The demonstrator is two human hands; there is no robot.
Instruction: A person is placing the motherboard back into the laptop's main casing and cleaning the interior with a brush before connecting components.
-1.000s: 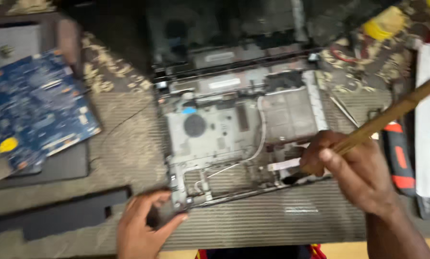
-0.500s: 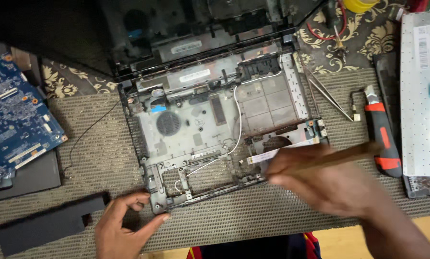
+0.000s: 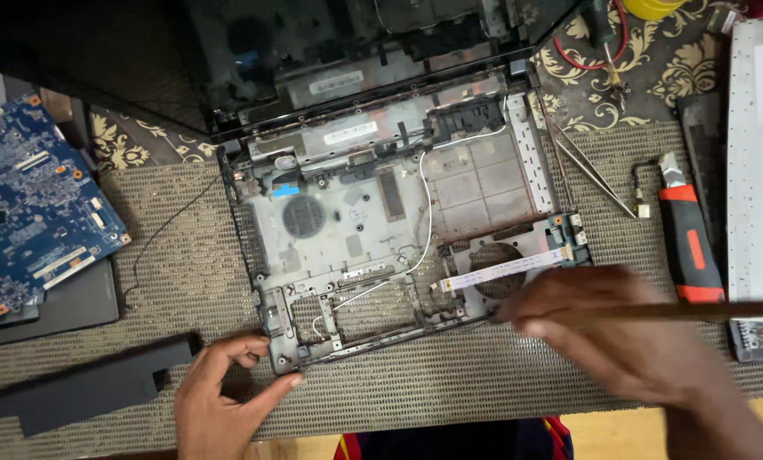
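Below, left hand [image 3: 220,400] steadying laptop base [image 3: 398,221], right hand [image 3: 628,332] gripping brush handle [image 3: 705,311]

L hand [image 3: 220,400] splayed, R hand [image 3: 628,332] clenched, blurred

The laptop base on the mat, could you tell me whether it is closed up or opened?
Opened: the laptop base has no cover, and its bare inner frame shows.

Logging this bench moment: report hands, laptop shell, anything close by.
Left hand fingers on laptop base front-left corner. Right hand, blurred, gripping brown stick at front-right edge. Tweezers, orange-handled tool lie right; blue circuit board left.
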